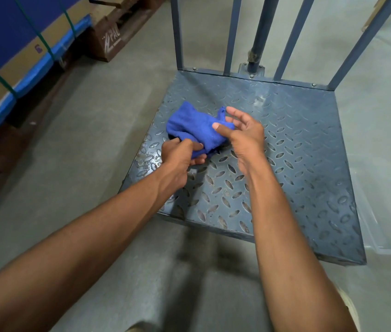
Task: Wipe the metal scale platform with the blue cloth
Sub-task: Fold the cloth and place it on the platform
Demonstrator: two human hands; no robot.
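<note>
Your left hand (180,159), fingers curled tight, pinches the near edge of the bunched blue cloth (193,125), located over the left-centre of the metal scale platform (297,152); your right hand (246,134), fingers half open, holds its right end under the thumb.

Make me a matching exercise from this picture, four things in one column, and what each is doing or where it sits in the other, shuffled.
1 cloth
2 left hand
3 right hand
4 boxes

A strapped with green bands, far left
B grips cloth's near end
C bunched over the platform
D thumb on cloth, fingers spread

Pairs: 1-C, 2-B, 3-D, 4-A
</note>
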